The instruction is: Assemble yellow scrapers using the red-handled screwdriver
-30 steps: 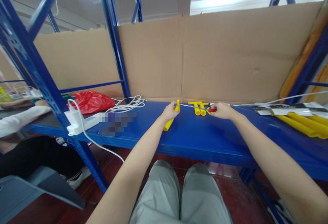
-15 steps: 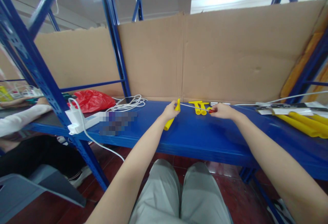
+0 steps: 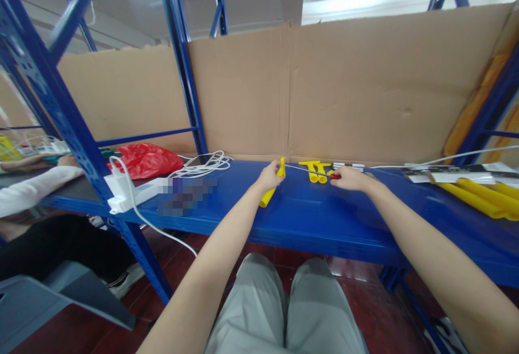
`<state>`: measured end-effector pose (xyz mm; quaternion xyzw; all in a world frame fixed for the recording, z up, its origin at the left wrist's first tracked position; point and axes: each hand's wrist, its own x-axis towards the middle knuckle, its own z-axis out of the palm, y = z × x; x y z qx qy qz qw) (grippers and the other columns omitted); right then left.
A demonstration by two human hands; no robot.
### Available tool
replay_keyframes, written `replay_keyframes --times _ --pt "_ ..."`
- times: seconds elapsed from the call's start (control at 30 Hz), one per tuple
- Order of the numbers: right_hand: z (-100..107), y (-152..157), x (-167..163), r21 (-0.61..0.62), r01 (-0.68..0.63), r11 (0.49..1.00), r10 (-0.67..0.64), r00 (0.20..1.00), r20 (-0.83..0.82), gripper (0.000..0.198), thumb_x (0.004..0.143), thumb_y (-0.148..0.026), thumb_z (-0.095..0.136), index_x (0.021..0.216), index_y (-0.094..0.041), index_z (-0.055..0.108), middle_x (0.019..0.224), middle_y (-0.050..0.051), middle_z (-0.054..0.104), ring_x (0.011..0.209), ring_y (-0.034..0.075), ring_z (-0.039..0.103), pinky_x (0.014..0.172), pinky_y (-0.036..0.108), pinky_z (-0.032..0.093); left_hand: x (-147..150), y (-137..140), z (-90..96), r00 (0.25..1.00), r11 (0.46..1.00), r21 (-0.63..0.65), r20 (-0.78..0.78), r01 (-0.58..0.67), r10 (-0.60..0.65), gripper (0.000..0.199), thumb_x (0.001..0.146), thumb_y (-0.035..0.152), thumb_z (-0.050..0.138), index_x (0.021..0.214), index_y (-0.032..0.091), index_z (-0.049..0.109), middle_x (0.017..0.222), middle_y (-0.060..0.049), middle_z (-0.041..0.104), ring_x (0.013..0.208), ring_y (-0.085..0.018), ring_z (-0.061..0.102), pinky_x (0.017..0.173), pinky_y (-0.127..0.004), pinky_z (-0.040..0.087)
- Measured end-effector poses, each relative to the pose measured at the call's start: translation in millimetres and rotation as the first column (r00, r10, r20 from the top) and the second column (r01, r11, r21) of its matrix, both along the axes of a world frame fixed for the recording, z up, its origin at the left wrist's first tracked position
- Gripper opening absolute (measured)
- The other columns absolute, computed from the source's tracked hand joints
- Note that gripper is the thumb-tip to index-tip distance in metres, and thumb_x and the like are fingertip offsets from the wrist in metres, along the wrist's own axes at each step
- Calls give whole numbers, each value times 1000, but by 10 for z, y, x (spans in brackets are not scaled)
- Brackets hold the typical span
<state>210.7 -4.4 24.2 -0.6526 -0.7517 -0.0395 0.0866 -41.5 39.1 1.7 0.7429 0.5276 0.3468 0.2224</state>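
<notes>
My left hand (image 3: 268, 176) is closed around a yellow T-shaped plastic handle (image 3: 267, 197), its tube pointing down toward the front of the blue shelf and its crosspiece rising above my fingers. In my right hand (image 3: 347, 178) is a screwdriver (image 3: 334, 177), gripped by its red handle. Its long metal shaft runs leftward, and the tip meets or comes very close to the crosspiece; contact is too small to make out. Behind the shaft, two more yellow T-shaped handles (image 3: 317, 173) lie side by side. My fingers partly hide both held things.
Black-and-white packages (image 3: 458, 174) and yellow tubes (image 3: 482, 197) lie at right. At left are a power strip (image 3: 138, 194), a red plastic bag (image 3: 146, 160) and coiled white cable (image 3: 208, 164). Cardboard (image 3: 365, 89) walls the back. Another person's sleeve (image 3: 36, 192) shows at far left.
My right fingers have shifted slightly on the screwdriver's red handle. My left hand and the yellow handle stay nearly in place.
</notes>
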Motion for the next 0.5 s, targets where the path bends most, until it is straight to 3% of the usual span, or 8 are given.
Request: replay_keyframes --times 0.27,0.4,0.5 --pt "-26 11 7 72 -48 996 39 992 120 19 75 -32 56 60 -20 57 59 4 60 56 16 53 52 26 29 -7 33 -26 1000 1000 10 12 2 -2 47 78 8 63 123 15 51 119 -13 65 78 -16 68 68 -24 51" --pt "-15 0 -13 8 6 1000 -7 999 47 19 76 -32 55 60 -21 54 53 1 57 51 14 52 51 26 30 -7 42 -31 1000 1000 15 3 4 -4 46 78 7 62 122 16 51 117 -12 66 76 -15 68 67 -24 51" --pt "-13 13 12 39 -16 999 16 1000 10 19 72 -29 58 57 -21 50 54 1 56 52 14 51 51 25 30 -6 29 -20 1000 1000 13 5 9 -10 45 79 7 62 122 15 51 117 -13 66 78 -16 69 68 -24 52"
